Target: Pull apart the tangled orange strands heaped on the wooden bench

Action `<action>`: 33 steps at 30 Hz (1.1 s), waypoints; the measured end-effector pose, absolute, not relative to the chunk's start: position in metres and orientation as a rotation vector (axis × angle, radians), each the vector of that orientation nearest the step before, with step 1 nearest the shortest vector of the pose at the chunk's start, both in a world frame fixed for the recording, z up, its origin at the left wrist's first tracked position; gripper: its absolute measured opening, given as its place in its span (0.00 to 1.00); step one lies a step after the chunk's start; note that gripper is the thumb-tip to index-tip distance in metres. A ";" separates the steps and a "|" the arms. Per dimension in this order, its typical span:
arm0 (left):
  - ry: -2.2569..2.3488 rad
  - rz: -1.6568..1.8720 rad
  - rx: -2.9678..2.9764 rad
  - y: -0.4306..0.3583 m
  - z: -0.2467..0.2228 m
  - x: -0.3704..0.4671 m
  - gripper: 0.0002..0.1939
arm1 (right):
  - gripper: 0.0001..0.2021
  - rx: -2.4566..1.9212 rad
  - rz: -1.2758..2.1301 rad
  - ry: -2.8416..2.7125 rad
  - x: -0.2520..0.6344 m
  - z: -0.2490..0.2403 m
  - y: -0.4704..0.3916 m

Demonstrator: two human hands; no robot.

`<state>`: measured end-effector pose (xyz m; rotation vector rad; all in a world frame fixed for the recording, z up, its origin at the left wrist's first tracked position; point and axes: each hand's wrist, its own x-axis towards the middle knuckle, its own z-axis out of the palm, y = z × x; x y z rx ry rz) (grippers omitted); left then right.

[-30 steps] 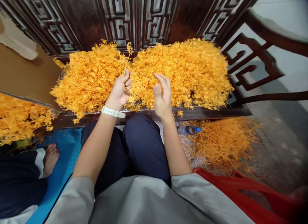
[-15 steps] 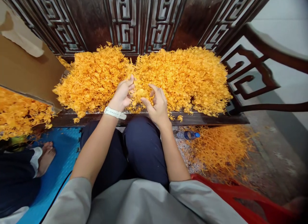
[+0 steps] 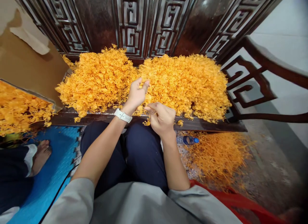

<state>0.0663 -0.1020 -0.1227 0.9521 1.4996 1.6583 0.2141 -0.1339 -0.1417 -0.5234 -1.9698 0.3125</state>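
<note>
Over the seam between two heaps is my left hand (image 3: 136,95), wearing a white watch (image 3: 123,115). Its thumb and fingers are drawn together at the orange pieces; what they hold blends into the heap behind. Closer to me and to the right, my right hand (image 3: 162,118) is curled closed, thumb and fingertips pinched; anything in them is too small to name. A small orange piece (image 3: 146,122) shows just below these fingertips. The left heap (image 3: 96,81) and the right heap (image 3: 190,84) consist of spindly, branching orange pieces that look like plastic.
The heaps lie on a dark wooden bench (image 3: 214,125) with a carved back. At left stands a cardboard box (image 3: 31,63) beside more orange pieces. A water bottle (image 3: 187,140) and thin orange strands (image 3: 221,156) lie on the floor. Another person's foot (image 3: 40,156) rests on a blue mat (image 3: 57,147).
My left hand has moved right, over the middle of the heaps. My right hand has come down toward me, and its spread fingers have closed into a pinch. The view has shifted slightly.
</note>
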 end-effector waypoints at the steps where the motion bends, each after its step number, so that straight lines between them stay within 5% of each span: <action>1: 1.484 1.646 0.964 -0.103 -0.123 0.069 0.20 | 0.10 -0.505 0.294 -1.959 0.215 -0.139 -0.135; 10: 1.623 1.868 0.914 -0.085 -0.130 0.027 0.15 | 0.13 -0.345 0.453 -1.512 0.235 -0.078 -0.177; 16: 1.272 1.918 0.571 -0.096 -0.105 0.000 0.13 | 0.10 -0.588 0.020 -1.487 0.238 -0.084 -0.099; 20: 1.077 1.869 0.416 -0.113 -0.098 0.007 0.14 | 0.21 -0.907 0.248 -1.892 0.229 -0.119 -0.050; 29: 0.770 1.771 0.424 -0.114 -0.108 0.025 0.04 | 0.18 -0.896 1.086 -1.679 0.182 -0.131 -0.122; 33: 0.707 1.502 0.536 -0.126 -0.108 0.042 0.14 | 0.21 -0.970 1.057 -1.607 0.178 -0.133 -0.112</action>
